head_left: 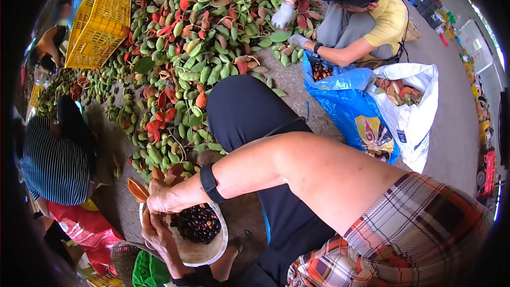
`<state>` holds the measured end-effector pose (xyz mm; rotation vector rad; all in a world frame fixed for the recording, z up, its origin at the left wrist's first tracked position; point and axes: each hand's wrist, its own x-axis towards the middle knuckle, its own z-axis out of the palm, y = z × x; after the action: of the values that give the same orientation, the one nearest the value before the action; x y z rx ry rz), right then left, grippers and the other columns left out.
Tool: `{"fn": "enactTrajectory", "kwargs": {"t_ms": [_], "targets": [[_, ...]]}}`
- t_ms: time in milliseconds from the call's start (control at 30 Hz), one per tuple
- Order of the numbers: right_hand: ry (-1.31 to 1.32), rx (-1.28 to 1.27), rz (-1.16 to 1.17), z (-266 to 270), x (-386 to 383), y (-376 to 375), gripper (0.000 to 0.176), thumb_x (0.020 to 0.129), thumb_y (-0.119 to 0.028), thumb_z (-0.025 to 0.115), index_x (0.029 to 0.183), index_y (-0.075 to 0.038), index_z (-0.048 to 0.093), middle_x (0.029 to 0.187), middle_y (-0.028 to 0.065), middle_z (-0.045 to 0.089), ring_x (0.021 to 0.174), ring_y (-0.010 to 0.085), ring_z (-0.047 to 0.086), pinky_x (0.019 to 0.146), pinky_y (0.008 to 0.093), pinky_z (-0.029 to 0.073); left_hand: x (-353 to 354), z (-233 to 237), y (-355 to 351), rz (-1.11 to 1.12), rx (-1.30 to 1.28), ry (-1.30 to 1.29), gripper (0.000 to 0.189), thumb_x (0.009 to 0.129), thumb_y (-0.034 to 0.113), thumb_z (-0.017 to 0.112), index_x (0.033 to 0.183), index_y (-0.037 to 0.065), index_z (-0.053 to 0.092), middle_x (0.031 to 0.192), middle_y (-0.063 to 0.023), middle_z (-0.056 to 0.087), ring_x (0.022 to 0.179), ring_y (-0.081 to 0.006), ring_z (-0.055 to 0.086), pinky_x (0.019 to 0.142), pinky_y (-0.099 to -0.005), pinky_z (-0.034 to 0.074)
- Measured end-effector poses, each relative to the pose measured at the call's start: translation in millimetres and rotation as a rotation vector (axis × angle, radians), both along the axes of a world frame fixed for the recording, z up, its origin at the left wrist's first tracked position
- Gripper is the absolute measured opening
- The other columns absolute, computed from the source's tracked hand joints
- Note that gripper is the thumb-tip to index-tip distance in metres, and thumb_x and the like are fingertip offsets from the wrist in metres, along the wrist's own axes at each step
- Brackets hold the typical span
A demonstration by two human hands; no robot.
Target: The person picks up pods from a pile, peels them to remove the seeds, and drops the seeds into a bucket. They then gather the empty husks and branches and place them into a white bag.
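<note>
A split orange seed pod (pixel 138 189) sticks out beyond the fingers of my right hand (pixel 161 197), which is closed on it. My right wrist wears a black band. Just below, my left hand (pixel 158 233) reaches up with its fingers bent and pressed together against the right hand. Whatever lies between the left fingertips is hidden. Both hands are over the left rim of a whitish bucket (pixel 217 252). Shiny black seeds (pixel 197 224), a few of them brownish, lie inside the bucket.
A large heap of green and red pods (pixel 183 64) spreads ahead. A person (pixel 366 26) in gloves crouches at right behind blue (pixel 340 95) and white sacks (pixel 419 127). Another person (pixel 56 165) bends at left near a red sack (pixel 87 234). Yellow crates (pixel 101 21) stand at upper left.
</note>
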<state>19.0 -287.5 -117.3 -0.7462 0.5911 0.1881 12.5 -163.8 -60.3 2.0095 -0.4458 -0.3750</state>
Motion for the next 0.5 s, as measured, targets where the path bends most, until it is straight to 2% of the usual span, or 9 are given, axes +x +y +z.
{"fn": "enactTrajectory", "kwargs": {"t_ms": [67, 133, 200, 233, 267, 333, 367, 400, 500], "targets": [[0.182, -0.806, 0.220, 77, -47, -20, 0.044, 0.090, -0.029, 0.040, 0.123, -0.001, 0.044, 0.116, 0.0170, 0.052, 0.096, 0.0220, 0.048, 0.085, 0.0309, 0.039, -4, -15, -6, 0.079, 0.037, -0.202, 0.028, 0.097, 0.016, 0.044, 0.110, -0.003, 0.059, 0.076, -0.0079, 0.062, 0.065, -0.0131, 0.057, 0.056, -0.0263, 0.045], [0.223, -1.081, 0.127, 42, -34, 13, 0.037, 0.089, -0.027, 0.036, 0.114, -0.001, 0.045, 0.113, 0.0264, 0.051, 0.106, 0.0311, 0.047, 0.094, 0.0415, 0.035, -13, -16, -10, 0.212, 0.124, -0.192, 0.028, 0.096, 0.017, 0.042, 0.103, -0.005, 0.059, 0.084, -0.0137, 0.063, 0.073, -0.0186, 0.060, 0.064, -0.0308, 0.048], [0.171, -0.952, 0.267, 22, -21, 19, 0.029, 0.085, -0.022, 0.041, 0.105, -0.002, 0.047, 0.100, 0.0246, 0.057, 0.092, 0.0315, 0.055, 0.080, 0.0397, 0.042, 2, -50, 4, 0.387, -0.099, 0.063, 0.026, 0.095, 0.018, 0.045, 0.097, -0.004, 0.059, 0.081, -0.0098, 0.062, 0.069, -0.0163, 0.057, 0.061, -0.0300, 0.047], [0.133, -0.853, 0.427, 62, -41, 0, 0.040, 0.090, -0.032, 0.039, 0.119, -0.005, 0.047, 0.116, 0.0172, 0.058, 0.116, 0.0290, 0.050, 0.094, 0.0359, 0.039, 7, -78, 19, 0.318, -0.177, 0.053, 0.025, 0.094, 0.021, 0.048, 0.093, 0.000, 0.061, 0.078, -0.0053, 0.061, 0.066, -0.0143, 0.054, 0.058, -0.0273, 0.045], [0.129, -0.852, 0.426, 62, -45, 0, 0.040, 0.090, -0.032, 0.039, 0.119, -0.005, 0.047, 0.116, 0.0172, 0.058, 0.116, 0.0290, 0.050, 0.094, 0.0359, 0.039, 6, -76, 20, 0.318, -0.176, 0.050, 0.025, 0.094, 0.021, 0.048, 0.093, 0.000, 0.061, 0.078, -0.0053, 0.061, 0.066, -0.0143, 0.054, 0.058, -0.0273, 0.045], [-0.019, -0.877, 0.287, 56, -49, 6, 0.018, 0.077, -0.017, 0.051, 0.085, -0.001, 0.046, 0.077, 0.0194, 0.055, 0.072, 0.0321, 0.055, 0.064, 0.0411, 0.042, 2, -69, 22, 0.358, -0.064, 0.343, 0.022, 0.094, 0.022, 0.049, 0.097, 0.004, 0.061, 0.081, -0.0020, 0.060, 0.065, -0.0135, 0.055, 0.056, -0.0248, 0.044], [-0.108, -0.944, 0.321, 49, -51, 5, 0.034, 0.079, -0.017, 0.050, 0.111, -0.006, 0.047, 0.110, 0.0216, 0.058, 0.108, 0.0345, 0.054, 0.089, 0.0394, 0.041, 4, -77, 32, 0.019, 0.110, 0.130, 0.023, 0.095, 0.022, 0.045, 0.108, 0.006, 0.057, 0.093, -0.0012, 0.059, 0.076, -0.0126, 0.057, 0.062, -0.0235, 0.047], [-0.105, -0.944, 0.316, 53, -52, 5, 0.034, 0.079, -0.017, 0.050, 0.111, -0.006, 0.047, 0.110, 0.0216, 0.058, 0.108, 0.0345, 0.054, 0.089, 0.0394, 0.041, 9, -88, 38, 0.013, 0.111, 0.130, 0.023, 0.095, 0.022, 0.045, 0.108, 0.006, 0.057, 0.093, -0.0012, 0.059, 0.076, -0.0126, 0.057, 0.062, -0.0235, 0.047], [-0.149, -0.967, 0.391, 51, -47, 2, 0.026, 0.077, -0.014, 0.053, 0.101, -0.003, 0.048, 0.103, 0.0228, 0.058, 0.102, 0.0339, 0.057, 0.084, 0.0414, 0.043, 29, -115, 40, 0.005, -0.609, 0.825, 0.028, 0.091, 0.007, 0.046, 0.119, 0.006, 0.050, 0.100, 0.0053, 0.053, 0.096, -0.0053, 0.051, 0.082, -0.0158, 0.043]]}}
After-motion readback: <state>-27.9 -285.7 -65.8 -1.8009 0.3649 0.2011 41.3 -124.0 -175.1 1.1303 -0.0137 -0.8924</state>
